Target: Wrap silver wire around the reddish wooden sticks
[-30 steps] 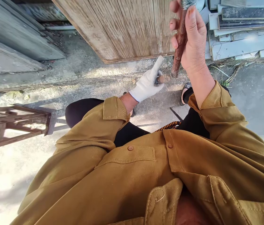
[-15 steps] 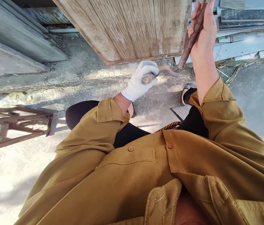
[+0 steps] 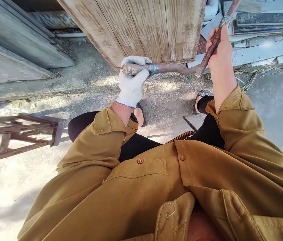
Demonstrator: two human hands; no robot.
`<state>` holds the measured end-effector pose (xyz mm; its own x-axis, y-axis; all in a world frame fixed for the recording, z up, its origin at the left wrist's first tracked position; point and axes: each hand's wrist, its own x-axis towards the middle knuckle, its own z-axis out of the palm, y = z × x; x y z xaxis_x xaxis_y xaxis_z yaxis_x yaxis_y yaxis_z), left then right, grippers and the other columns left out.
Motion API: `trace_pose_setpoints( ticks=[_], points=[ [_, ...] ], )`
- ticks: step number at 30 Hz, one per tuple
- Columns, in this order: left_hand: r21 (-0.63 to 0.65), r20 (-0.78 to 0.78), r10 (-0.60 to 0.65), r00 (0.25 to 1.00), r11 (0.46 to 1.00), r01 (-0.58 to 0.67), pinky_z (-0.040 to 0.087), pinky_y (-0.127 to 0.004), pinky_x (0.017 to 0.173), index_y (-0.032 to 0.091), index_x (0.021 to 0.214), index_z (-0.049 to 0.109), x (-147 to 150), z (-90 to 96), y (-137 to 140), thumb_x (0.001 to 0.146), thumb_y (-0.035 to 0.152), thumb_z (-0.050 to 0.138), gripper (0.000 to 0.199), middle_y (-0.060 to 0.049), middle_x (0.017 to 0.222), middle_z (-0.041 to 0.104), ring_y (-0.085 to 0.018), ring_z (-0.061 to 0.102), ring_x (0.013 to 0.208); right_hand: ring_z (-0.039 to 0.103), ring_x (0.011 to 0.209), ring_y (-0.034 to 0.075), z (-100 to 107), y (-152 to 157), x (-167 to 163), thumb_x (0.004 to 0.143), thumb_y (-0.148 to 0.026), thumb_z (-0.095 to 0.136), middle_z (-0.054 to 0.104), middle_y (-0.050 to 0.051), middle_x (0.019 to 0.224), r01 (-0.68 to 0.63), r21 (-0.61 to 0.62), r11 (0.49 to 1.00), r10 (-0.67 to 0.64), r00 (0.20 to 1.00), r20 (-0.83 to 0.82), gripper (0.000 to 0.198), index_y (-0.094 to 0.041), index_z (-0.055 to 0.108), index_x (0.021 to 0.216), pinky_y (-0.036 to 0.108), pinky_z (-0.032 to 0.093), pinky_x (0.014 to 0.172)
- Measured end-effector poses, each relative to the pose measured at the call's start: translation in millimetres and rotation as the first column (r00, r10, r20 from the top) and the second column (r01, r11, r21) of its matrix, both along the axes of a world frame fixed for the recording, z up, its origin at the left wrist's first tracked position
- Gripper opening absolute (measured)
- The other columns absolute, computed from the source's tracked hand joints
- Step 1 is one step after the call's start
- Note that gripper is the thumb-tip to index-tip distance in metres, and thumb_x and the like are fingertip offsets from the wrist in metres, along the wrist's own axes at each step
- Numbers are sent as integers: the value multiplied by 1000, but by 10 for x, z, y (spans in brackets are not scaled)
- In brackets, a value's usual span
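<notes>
My left hand (image 3: 130, 88), in a white knit glove, is wrapped round the thick end of a pale brown stick (image 3: 173, 68). Grey wire (image 3: 153, 69) is wound round this stick just beyond my fingers. My right hand (image 3: 221, 53) is bare and grips a darker reddish-brown stick (image 3: 208, 55), tilted up to the right. Another wire winding (image 3: 225, 20) circles that stick above my fingers. The sticks overlap in view near the dark one's lower end; whether they touch or are joined, I cannot tell. The dark stick's top runs out of frame.
A worn wooden panel (image 3: 141, 30) stands just beyond my hands. Stacked boards and tiles (image 3: 267, 43) lie at the upper right, grey planks (image 3: 26, 40) at the upper left. A wooden stool or frame (image 3: 18, 130) is at the left, on concrete ground (image 3: 161, 100).
My left hand has moved left and slightly farther away, and its stick now lies sideways with the wire showing. My right hand has lowered slightly; the wire on its stick has come into view.
</notes>
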<state>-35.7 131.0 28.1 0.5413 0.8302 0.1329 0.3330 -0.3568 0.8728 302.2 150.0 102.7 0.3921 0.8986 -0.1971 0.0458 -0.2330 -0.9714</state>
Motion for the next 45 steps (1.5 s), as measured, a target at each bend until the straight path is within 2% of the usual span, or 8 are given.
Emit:
trace_pose_setpoints(
  ticks=[3, 7, 9, 16, 24, 34, 41, 45],
  points=[
    [-373, 13, 237, 971, 902, -215, 59, -46, 113, 28, 138, 52, 38, -275, 145, 108, 97, 30, 79, 1, 133, 73, -18, 54, 141, 65, 89, 7, 184, -113, -136, 128, -32, 36, 84, 2, 130, 121, 200, 972, -29, 912, -409, 30, -26, 63, 116, 15, 51, 68],
    [-799, -49, 652, 757, 429, -422, 61, -43, 90, 28, 96, 42, 97, -644, 270, 109, 91, 49, 64, -3, 91, 59, -21, 66, 102, 58, 67, 8, 246, -252, -435, 86, -44, 102, 87, 4, 109, -239, 495, 835, 468, 782, -412, 46, -17, 77, 113, 17, 44, 47],
    [-822, -101, 645, 757, 374, -429, 55, -41, 91, 29, 90, 37, 110, -689, 289, 113, 88, 49, 64, 0, 85, 50, -17, 60, 96, 57, 61, 6, 176, -301, -610, 83, -51, 105, 85, 7, 102, -382, 529, 758, 606, 713, -354, 51, -13, 80, 106, 17, 40, 44],
    [-471, 440, 300, 846, 880, -67, 59, -47, 106, 30, 120, 70, 371, -292, 89, 86, 62, 89, 50, -2, 112, 75, -29, 71, 125, 43, 45, 7, -47, -354, -1042, 101, -57, 91, 62, -3, 62, -731, 203, 652, 758, 621, -198, 46, -17, 69, 91, 20, 28, 39],
    [-412, 407, 83, 910, 905, 102, 55, -34, 68, 23, 99, 70, 507, -98, -55, 99, 67, 75, 44, -3, 74, 66, -19, 64, 64, 56, 55, 4, 286, -248, -899, 126, -12, 49, 83, 9, 95, -176, 242, 954, 287, 765, -576, 28, -4, 69, 109, 13, 37, 40],
    [-421, 202, -200, 959, 866, 270, 38, -32, 57, 23, 95, 76, 254, 243, -71, 94, 43, 75, 20, -2, 65, 58, -16, 48, 56, 42, 45, 6, 279, -262, -752, 116, -5, 67, 54, -6, 53, -326, -174, 929, 358, 909, 213, 37, -14, 68, 80, 18, 26, 39],
    [-466, 82, -362, 929, 810, 357, 40, -27, 58, 20, 88, 76, 298, 294, -101, 87, 28, 69, 11, -1, 67, 58, -13, 50, 56, 56, 62, 5, 354, -323, -713, 129, -22, 47, 75, 8, 99, -361, -115, 926, 311, 897, -313, 39, -9, 67, 98, 18, 38, 46],
    [-421, -67, -365, 929, 854, 305, 48, -27, 65, 19, 90, 77, 322, 370, -131, 91, 27, 66, 13, -2, 75, 66, -15, 62, 62, 64, 77, 13, 290, -247, -684, 120, -21, 65, 74, 11, 98, -342, -412, 845, 499, 782, 373, 32, -16, 61, 88, 24, 43, 60]
  ],
)
